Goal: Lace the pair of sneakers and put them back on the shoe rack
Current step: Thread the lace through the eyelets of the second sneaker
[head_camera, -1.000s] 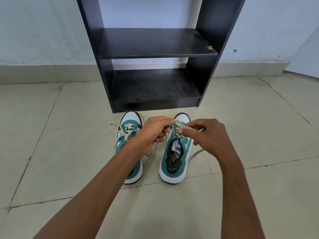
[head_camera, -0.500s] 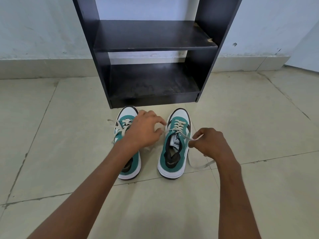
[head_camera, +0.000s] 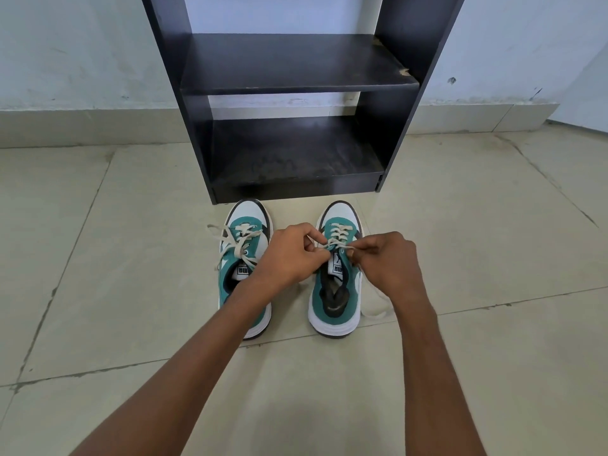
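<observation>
Both hands are pinched on the off-white lace (head_camera: pixel 339 246) of the right sneaker (head_camera: pixel 335 284): left hand (head_camera: pixel 292 255) grips it at the tongue, right hand (head_camera: pixel 388 258) grips the other end just beside it. The left sneaker (head_camera: pixel 243 258) sits right next to it, laces loose and splayed. Both shoes are on the tiled floor (head_camera: pixel 98 258), toes just in front of the black shoe rack (head_camera: pixel 296 67), shelves bare.
</observation>
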